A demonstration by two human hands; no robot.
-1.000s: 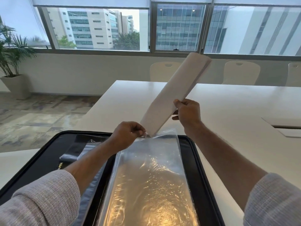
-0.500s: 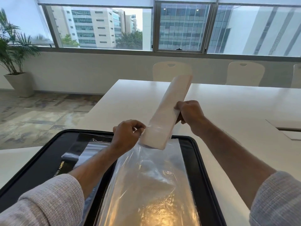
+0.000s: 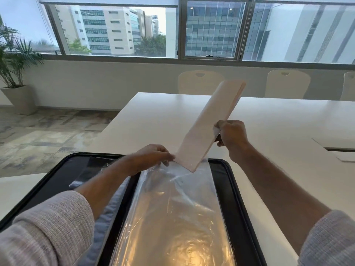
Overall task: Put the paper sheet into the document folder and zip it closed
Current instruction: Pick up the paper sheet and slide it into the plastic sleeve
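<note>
Head camera caught the right hand [image 3: 231, 136] closed around the edge of a folded paper sheet [image 3: 209, 125], held tilted, its lower corner touching the mouth of a clear plastic sleeve [image 3: 172, 212]. The left hand [image 3: 151, 157] pinched that sleeve's top edge. Both sat inside an open black document folder [image 3: 228, 189] on a white table [image 3: 153, 120].
</note>
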